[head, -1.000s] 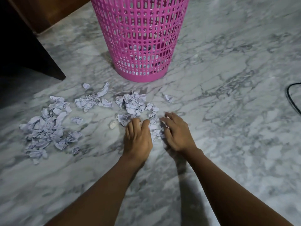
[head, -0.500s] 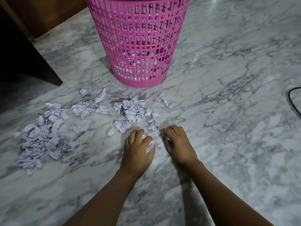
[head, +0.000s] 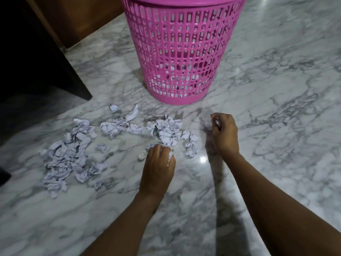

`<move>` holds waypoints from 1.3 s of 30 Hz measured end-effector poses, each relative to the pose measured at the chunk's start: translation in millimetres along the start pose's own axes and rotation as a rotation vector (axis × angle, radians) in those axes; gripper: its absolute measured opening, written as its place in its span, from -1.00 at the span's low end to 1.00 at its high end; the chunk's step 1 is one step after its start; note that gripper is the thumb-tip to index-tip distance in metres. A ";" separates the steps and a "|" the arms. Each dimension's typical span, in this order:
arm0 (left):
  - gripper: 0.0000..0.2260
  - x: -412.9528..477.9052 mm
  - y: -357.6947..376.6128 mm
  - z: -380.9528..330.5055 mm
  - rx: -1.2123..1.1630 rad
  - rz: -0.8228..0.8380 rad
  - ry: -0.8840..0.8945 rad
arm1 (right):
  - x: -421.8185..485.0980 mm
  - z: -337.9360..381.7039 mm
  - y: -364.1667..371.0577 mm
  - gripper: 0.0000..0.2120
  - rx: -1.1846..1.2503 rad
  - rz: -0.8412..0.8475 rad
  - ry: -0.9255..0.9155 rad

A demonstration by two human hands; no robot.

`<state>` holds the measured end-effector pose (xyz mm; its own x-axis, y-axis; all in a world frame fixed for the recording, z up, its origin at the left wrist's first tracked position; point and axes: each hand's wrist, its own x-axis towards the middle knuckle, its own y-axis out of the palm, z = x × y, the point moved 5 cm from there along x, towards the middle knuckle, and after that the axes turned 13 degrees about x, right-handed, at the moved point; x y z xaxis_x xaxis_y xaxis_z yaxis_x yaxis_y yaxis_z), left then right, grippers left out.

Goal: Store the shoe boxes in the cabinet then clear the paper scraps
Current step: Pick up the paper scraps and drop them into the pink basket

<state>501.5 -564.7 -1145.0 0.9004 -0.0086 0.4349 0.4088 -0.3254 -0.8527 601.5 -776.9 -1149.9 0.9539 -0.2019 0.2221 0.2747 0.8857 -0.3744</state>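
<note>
From the head camera, looking down at the marble floor (head: pixel 267 163): a pink basket (head: pixel 181 52) with slotted walls stands upright near the top of the view, and pale bits of paper show through the slots at its bottom; crumpled paper scraps (head: pixel 66 154) lie scattered on the floor in front of it, the biggest heap to the left, a smaller loose cluster (head: pixel 118 125) beside that, and a tighter bunch (head: pixel 168 131) almost straight below the basket. The left hand (head: pixel 158 169) is down among the scraps with its fingers curled in around a wad of paper, white edges poking out by the knuckles; a small white ball (head: pixel 141 156) sits just beside it on the floor. The right hand (head: pixel 224 133) is off to the right of the middle bunch, between the scraps and the basket, fingers closed into a loose fist; something pale shows at the fingertips, probably a scrap, though it is blurred and I can't be sure. A dark cabinet (head: pixel 33 58) fills the upper left corner, with brown wood (head: pixel 77 17) behind it.
</note>
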 end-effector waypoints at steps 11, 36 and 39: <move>-0.65 30.5 12.7 65.0 0.138 0.161 -0.136 | -34.7 3.4 38.0 -0.22 -0.231 0.489 -0.297; -0.63 56.1 26.6 67.5 -0.054 0.166 0.126 | -4.2 35.0 118.8 -0.60 -0.160 0.640 -0.581; -0.65 55.1 26.7 68.3 -0.010 0.144 0.076 | -11.4 37.4 120.4 -0.72 -0.146 0.594 -0.549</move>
<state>572.2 -509.2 -1163.6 0.9356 -0.1269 0.3294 0.2746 -0.3246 -0.9051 619.2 -652.2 -1163.9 0.7607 0.5499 0.3449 -0.2080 0.7099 -0.6729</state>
